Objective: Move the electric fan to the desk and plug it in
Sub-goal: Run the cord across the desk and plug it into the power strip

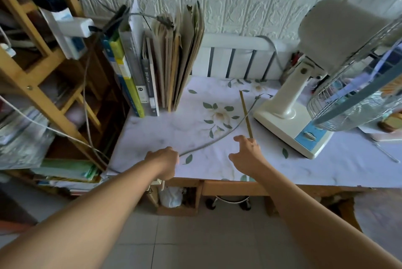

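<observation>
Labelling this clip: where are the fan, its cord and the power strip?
fan (282, 114): head view, cream base.
cord (217, 140): head view, mid-span over desk.
power strip (74, 27): head view, white body.

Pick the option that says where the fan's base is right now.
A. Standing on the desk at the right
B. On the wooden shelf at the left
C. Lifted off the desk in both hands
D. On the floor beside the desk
A: the fan stands with its base flat on the desk, while the left hand grips its cord and the right hand holds nothing.
</observation>
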### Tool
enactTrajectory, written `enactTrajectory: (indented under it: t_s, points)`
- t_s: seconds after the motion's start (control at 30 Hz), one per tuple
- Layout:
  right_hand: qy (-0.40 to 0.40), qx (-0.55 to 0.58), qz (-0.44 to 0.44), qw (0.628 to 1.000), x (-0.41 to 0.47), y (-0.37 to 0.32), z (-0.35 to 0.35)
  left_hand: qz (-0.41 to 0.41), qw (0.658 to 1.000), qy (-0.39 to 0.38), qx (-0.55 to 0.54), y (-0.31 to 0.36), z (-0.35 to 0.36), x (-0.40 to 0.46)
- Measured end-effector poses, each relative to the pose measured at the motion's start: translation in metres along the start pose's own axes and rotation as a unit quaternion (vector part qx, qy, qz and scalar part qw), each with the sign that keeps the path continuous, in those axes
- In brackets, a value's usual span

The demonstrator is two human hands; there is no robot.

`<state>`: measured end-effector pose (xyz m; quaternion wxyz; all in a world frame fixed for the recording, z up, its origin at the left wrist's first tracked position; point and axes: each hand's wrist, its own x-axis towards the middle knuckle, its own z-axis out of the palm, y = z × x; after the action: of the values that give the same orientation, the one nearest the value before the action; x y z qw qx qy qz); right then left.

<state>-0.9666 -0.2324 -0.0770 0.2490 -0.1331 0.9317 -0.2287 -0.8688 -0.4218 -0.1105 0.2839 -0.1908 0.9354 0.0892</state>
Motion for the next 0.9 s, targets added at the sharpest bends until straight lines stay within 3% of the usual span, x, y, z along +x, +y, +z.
enactTrajectory:
  t_s: [0.23, 0.57, 0.9]
  points:
    - [-0.016, 0.004, -0.008, 1.000, 0.007, -0.008, 0.016, 0.027, 0.998, 0.043, 0.024, -0.009, 0.010, -0.001]
    - [-0.025, -0.009, -0.040, 0.999, 0.018, -0.022, 0.040, -0.043, 0.990, 0.131, -0.020, -0.019, 0.006, 0.012]
    - [-0.040, -0.020, -0.048, 0.998, 0.022, -0.031, 0.064, -0.078, 0.989, 0.109, -0.069, -0.040, 0.009, 0.021]
